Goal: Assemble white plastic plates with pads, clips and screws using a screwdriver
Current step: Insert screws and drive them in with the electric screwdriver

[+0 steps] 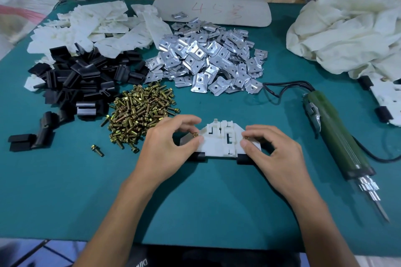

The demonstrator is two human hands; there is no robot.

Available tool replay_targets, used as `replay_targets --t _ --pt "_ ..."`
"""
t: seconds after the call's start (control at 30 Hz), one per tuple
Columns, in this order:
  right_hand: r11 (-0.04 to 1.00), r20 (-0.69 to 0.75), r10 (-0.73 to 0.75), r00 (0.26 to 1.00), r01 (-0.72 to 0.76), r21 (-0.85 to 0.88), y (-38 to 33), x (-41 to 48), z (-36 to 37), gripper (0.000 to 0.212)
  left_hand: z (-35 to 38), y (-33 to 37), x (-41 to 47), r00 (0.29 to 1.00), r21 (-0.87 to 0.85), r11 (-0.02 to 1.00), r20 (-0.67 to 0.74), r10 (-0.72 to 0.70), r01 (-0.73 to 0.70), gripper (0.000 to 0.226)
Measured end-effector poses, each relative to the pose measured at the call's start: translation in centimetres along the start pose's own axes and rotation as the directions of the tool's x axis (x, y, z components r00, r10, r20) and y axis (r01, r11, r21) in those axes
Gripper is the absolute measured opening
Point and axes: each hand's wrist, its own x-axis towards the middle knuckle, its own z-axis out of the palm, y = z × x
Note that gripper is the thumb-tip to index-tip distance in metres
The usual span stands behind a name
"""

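Both hands pinch brass screws at either end of the plate (219,143) on the tabletop (195,201), left hand (167,145) fingers and right hand (271,147) fingers closed on them; tilted, a screw could miss its hole and drop.

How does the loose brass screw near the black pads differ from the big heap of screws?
The loose screw lies alone on the green mat, nothing touching it; the screw heap is many screws piled on each other. The loose screw lies nearer the table's front edge than the screw heap. Both share the same brass colour and washered heads.
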Motion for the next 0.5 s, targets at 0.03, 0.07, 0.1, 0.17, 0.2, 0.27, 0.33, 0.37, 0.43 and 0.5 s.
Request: replay_targets --t 0.03,0.07,0.1,0.17,0.2,0.27,0.33,0.37,0.43,0.5 --pt "1.0 -0.007 0.026 1.0 -0.026 0.01 0.0 0.07 0.05 0.016 -0.06 -0.06 -0.1 1.0 -0.009 1.0 0.017 -0.002 0.002 0.041" --pt "0.999 -0.007 0.049 0.999 -0.049 0.011 -0.01 0.14 0.09 0.017 -0.14 -0.08 -0.25 0.999 -0.018 1.0 0.033 0.001 -0.001 0.042" --pt "0.999 0.0 0.053 0.999 -0.053 0.0 -0.01 0.14 0.08 0.018 -0.22 -0.08 -0.39 0.999 -0.025 1.0 0.044 0.012 -0.01 0.045" --pt "1.0 0.018 0.016 1.0 -0.016 -0.021 -0.07 0.02 0.03 0.022 -0.26 -0.05 -0.5 0.999 -0.009 0.999 0.034 0.043 -0.042 0.047" --pt "1.0 0.019 -0.004 1.0 0.004 -0.02 -0.06 -0.04 -0.03 0.022 -0.19 0.0 -0.47 0.999 0.005 0.999 0.017 0.048 -0.049 0.046" --pt "1.0 0.008 -0.003 1.0 0.003 -0.008 -0.01 -0.05 -0.07 0.018 -0.01 0.03 -0.35 0.999 0.016 0.999 -0.022 0.036 -0.036 0.041" --pt "0.999 -0.009 0.048 0.999 -0.048 0.012 -0.04 0.07 0.1 0.014 0.04 -0.1 -0.26 0.999 0.004 1.0 -0.044 0.017 -0.016 0.039" --pt "0.998 -0.012 0.066 0.998 -0.066 0.012 -0.01 0.11 0.19 0.014 0.05 -0.18 -0.29 0.999 -0.009 1.0 -0.044 0.006 -0.006 0.041" --pt "0.998 -0.004 0.057 0.998 -0.057 -0.014 0.0 0.11 0.25 0.016 0.03 -0.15 -0.4 1.0 -0.04 0.999 -0.026 -0.003 0.002 0.041" --pt "1.0 0.018 0.017 1.0 -0.016 -0.02 -0.02 -0.01 0.11 0.023 0.04 0.02 -0.52 1.0 -0.056 0.998 -0.002 0.008 -0.008 0.036"
